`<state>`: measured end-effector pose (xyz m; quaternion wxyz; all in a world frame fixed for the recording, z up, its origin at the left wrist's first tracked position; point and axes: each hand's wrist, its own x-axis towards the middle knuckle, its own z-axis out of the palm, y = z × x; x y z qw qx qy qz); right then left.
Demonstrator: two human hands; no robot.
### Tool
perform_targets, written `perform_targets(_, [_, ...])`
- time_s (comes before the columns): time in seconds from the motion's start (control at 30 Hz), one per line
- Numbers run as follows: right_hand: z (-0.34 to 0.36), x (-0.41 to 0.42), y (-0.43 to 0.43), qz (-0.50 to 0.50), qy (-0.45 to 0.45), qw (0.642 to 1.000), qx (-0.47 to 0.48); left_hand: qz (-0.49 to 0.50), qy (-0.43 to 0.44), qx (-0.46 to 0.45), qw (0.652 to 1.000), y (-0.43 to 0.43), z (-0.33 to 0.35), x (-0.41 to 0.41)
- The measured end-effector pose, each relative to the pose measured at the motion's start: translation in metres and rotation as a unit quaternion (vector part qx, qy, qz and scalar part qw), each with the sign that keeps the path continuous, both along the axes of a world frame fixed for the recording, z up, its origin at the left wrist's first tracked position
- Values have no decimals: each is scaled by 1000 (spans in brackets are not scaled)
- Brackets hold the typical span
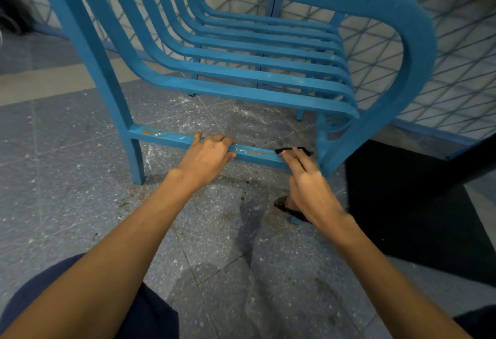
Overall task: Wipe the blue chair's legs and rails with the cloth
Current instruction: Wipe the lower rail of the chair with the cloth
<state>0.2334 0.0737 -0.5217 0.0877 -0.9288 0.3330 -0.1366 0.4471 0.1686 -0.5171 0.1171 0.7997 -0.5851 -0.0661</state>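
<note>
Found the left grip (206, 157) closed round the lower rail (166, 134) of the blue chair (268, 70), fingers curled about it near mid-span. Found the right grip (308, 188) laid flat, fingers straight and pressing the dark cloth (294, 149) onto the same rail, just beside the right-hand leg (321, 137); could not see the thumb. Noted a further dark fold below that palm, possibly the cloth's loose end; could not confirm. Logged rust-brown streaks and a wet gloss along the rail, from the left-hand leg (118, 97) to the cloth. Recorded painted, smooth-edged construction throughout: long curved slats (241, 56) sweeping from back into seat, and a broad looped armrest (418, 51) with rounded corners. Observed a grey speckled tile floor (67, 177) underneath, marked with white scuffs and brown grit. Noted a pale wall (456, 43) behind, crossed by diagonal lines, a black surface (402, 217) at the right, and navy fabric (150, 311) at the bottom edge.
</note>
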Motion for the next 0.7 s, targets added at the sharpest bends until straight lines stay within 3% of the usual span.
perform_targets(0.07, [0, 3, -7, -27, 28, 999, -27, -2, 8, 1, 1000, 0, 0, 1])
perform_targets(0.2, [26, 34, -16, -123, -20, 988, 93, -5, 15, -11, 1000, 1, 0, 3])
perform_targets(0.27, [33, 45, -17, -146, -41, 983, 106, -4, 15, -15, 1000, 1, 0, 5])
perform_targets(0.47, [4, 32, 25, 28, -69, 995, 65, 12, 10, -26, 1000, 7, -6, 15])
perform_targets(0.57, [-2, 6, 19, 13, -79, 997, 17, 26, 24, -35, 999, 10, -6, 24])
perform_targets(0.7, [11, 15, 5, -45, -61, 996, 41, 26, 29, -52, 998, 11, -11, 27])
